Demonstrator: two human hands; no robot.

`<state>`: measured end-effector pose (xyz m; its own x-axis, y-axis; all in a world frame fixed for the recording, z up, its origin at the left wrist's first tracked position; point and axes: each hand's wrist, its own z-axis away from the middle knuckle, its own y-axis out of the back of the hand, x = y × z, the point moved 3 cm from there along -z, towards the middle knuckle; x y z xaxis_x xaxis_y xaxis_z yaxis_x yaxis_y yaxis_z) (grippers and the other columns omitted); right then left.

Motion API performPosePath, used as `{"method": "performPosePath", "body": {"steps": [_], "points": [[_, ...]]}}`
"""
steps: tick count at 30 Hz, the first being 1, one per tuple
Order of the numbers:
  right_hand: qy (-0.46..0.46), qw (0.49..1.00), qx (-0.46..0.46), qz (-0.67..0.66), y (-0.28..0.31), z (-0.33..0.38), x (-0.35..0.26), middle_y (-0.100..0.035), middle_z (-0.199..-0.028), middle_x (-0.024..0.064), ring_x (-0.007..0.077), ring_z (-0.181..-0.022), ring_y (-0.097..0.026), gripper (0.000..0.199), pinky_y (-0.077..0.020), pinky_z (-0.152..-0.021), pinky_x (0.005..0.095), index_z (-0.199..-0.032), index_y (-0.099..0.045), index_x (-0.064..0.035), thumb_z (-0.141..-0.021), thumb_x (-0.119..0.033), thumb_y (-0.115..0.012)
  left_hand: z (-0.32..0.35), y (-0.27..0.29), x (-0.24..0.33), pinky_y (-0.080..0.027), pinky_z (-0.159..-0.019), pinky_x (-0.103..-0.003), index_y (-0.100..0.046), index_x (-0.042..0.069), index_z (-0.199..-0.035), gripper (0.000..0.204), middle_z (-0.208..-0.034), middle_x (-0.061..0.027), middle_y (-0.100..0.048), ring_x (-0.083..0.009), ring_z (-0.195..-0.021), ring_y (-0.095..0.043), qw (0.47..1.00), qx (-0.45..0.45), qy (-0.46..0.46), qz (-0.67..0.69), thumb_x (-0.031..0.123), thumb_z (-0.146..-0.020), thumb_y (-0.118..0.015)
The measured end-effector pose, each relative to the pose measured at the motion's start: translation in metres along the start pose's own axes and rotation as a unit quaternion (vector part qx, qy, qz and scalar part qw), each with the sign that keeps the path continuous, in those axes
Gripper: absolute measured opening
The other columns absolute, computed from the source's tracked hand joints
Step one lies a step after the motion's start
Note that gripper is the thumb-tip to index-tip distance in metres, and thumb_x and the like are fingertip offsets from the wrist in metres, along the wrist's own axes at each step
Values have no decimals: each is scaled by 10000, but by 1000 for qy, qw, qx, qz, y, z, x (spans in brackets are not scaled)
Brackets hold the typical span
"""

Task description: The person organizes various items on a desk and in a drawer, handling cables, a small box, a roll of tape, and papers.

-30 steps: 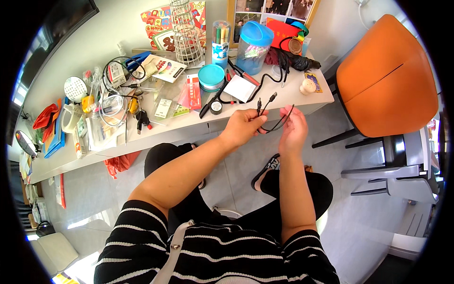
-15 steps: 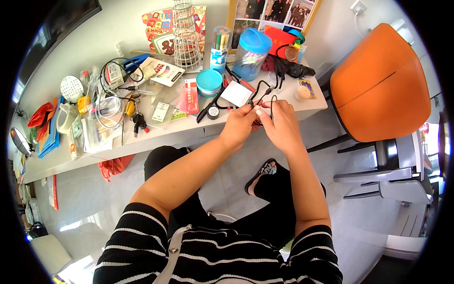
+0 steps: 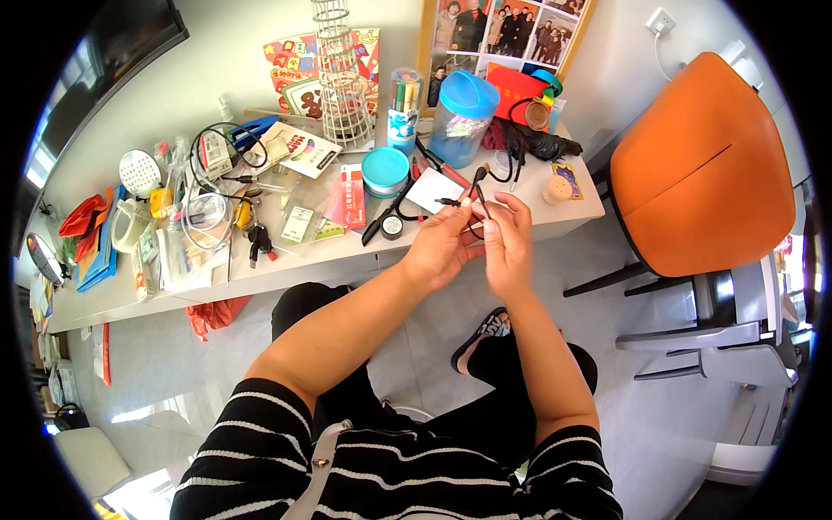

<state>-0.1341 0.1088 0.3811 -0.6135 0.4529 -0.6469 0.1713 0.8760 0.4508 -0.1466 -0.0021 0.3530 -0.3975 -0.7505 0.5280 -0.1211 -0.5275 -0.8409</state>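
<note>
- The left hand (image 3: 442, 247) and right hand (image 3: 507, 243), apart a second ago, now sit close together at the desk edge (image 3: 347, 260)
- The black cable (image 3: 475, 201), earlier stretched between them, is now bunched at the fingertips

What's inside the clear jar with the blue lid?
Through the clear jar only blurred pink and pale bits show; what they are cannot be told. The blue lid covers the top, and the back is hidden.

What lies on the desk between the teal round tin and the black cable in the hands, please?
In the head view, a white card lies flat between the teal tin and the black cable, with a red pen just behind it.
</note>
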Motion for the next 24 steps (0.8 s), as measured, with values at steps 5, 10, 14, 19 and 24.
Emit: {"method": "performPosePath", "body": {"steps": [5,10,14,19,24], "points": [[-66,995,13,-70,1,5,12,-500,-1223,131,227,-1066,-544,259,-447,-888,330,-1102,-639,-3,-850,-52,-604,-7,10,-9,-464,-851,-377,-578,113,-1073,277,-1063,-25,-599,-159,-974,-563,1000,-26,11,-14,316,-976,-416],[-47,998,20,24,5,9,14,-581,-1126,111,204,-973,-586,271,-477,-805,298,-1045,-677,-41,-775,-29,-669,-2,0,-11,-472,-833,-340,-550,61,-1091,336,-1035,-31,-598,-145,-952,-571,995,-86,13,-58,352,-958,-447],[6,993,28,114,3,12,2,-611,-1100,101,212,-949,-604,254,-482,-804,297,-1021,-685,-47,-768,-28,-674,-5,4,-19,-468,-800,-275,-543,31,-1058,295,-978,-24,-583,-101,-908,-558,984,-100,-32,-143,298,-937,-512],[-4,993,39,108,2,11,-9,-615,-1091,107,217,-941,-610,223,-481,-810,305,-996,-683,-30,-775,-12,-658,0,2,-11,-449,-805,-257,-533,19,-1090,278,-943,7,-555,-77,-884,-524,972,-115,-93,-181,235,-919,-569],[11,994,32,102,1,4,-20,-594,-1099,108,221,-990,-585,238,-469,-833,308,-982,-670,-2,-746,22,-655,6,-3,-1,-473,-779,-264,-525,50,-1152,293,-952,32,-552,-66,-883,-514,980,-125,-75,-138,239,-930,-552]]}}
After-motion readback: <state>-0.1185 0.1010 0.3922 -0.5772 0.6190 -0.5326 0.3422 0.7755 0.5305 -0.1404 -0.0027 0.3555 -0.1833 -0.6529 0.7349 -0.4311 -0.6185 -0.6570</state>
